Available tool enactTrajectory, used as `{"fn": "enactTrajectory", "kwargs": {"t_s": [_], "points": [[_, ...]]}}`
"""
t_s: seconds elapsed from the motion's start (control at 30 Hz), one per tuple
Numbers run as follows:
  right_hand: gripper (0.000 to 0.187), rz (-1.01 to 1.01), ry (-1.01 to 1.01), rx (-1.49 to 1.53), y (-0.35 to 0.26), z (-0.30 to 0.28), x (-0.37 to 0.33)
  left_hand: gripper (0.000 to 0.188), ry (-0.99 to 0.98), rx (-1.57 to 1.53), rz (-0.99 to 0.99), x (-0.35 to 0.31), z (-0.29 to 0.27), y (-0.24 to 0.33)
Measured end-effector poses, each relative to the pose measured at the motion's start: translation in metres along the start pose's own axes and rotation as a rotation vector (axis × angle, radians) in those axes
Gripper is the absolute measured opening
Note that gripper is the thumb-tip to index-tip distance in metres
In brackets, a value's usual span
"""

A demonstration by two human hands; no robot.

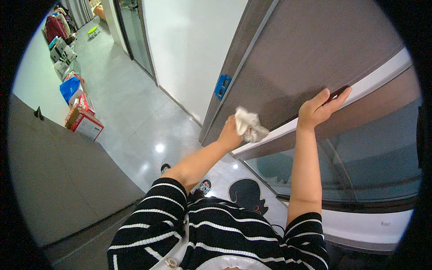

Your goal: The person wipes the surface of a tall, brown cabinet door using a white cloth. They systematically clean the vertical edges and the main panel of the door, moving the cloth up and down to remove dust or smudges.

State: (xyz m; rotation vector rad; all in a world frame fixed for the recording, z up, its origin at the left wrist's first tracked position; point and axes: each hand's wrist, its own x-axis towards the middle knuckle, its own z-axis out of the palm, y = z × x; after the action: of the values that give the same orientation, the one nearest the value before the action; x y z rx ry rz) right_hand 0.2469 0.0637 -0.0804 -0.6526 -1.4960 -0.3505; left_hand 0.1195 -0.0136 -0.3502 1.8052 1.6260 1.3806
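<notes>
My left hand (230, 131) grips a crumpled white cloth (250, 125) and presses it against the white ledge (378, 76) of a dark brown door (315, 49). My right hand (320, 108) rests on the same ledge further right, fingers hooked over its top edge into a dark slot. A blue latch plate (222, 85) sits on the door's edge, up and left of the cloth. Below the ledge is a glass panel (373, 157).
Grey tiled floor (130, 112) stretches away on the left. Cardboard boxes (83, 121), a blue bag (69, 87) and other items line the far left wall. A grey cabinet surface (54, 180) stands at my left. A white wall (189, 45) lies ahead.
</notes>
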Motion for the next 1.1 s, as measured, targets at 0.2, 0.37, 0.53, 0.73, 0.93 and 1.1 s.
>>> {"fn": "enactTrajectory", "kwargs": {"t_s": [0.2,0.37,0.53,0.73,0.93,1.1], "points": [[0.060,0.042,-0.062,0.001,-0.019,-0.007,-0.016,0.055,0.250,-0.241,-0.210,-0.017,-0.035,-0.006],[0.049,-0.362,-0.192,-0.287,-0.047,0.007,-0.025,0.056,0.802,-0.400,-0.049,0.059,-0.113,0.039],[0.040,-0.453,-0.324,-0.355,-0.057,0.051,-0.036,0.058,0.512,-0.189,-0.407,0.057,-0.080,-0.023],[0.047,-0.598,-0.528,-0.723,-0.046,0.071,-0.066,0.040,-0.034,-0.206,-0.861,-0.023,-0.043,-0.131],[0.045,-0.670,-0.470,-0.808,-0.041,0.084,-0.080,0.048,0.447,-0.502,-0.589,0.043,-0.122,-0.111],[0.041,-0.683,-0.464,-0.866,-0.038,0.090,-0.086,0.060,0.221,-0.358,-0.388,0.052,-0.096,-0.133]]}}
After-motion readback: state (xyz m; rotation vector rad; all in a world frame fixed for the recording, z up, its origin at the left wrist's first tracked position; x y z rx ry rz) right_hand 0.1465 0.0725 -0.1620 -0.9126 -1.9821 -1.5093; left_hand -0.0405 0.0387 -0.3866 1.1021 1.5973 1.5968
